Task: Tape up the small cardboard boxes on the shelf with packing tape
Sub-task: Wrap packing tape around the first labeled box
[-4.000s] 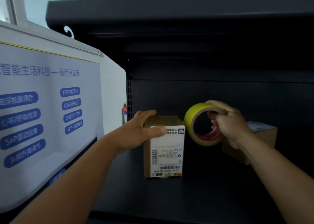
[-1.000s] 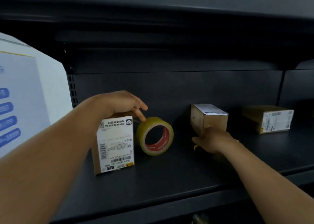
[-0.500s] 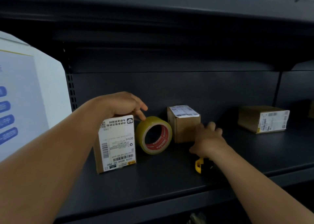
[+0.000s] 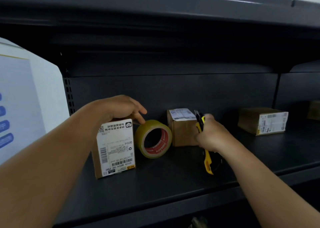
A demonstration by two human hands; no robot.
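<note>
I judge the step in hand to be cutting the tape, so I want the blade brought across the strip right at the roll's edge, with the strip held taut and the cut kept short and away from my left fingers. My left hand (image 4: 119, 109) rests on top of the upright labelled box (image 4: 115, 148), fingers relaxed and spread, the index fingertip touching the top of the tape roll (image 4: 153, 138), which stands on edge just at the box's 3 o'clock. My right hand (image 4: 210, 136) is clenched round the yellow utility knife (image 4: 207, 160), blade end up (the tip is blurred, so I cannot tell how far the blade is out). Behind the knife, touching the roll's 3 o'clock side, stands a second small box (image 4: 181, 132); a third box (image 4: 263, 121) lies well apart further toward 3 o'clock on the same shelf (image 4: 173, 184). Whether any strip of tape is already on the labelled box I cannot tell from here
</note>
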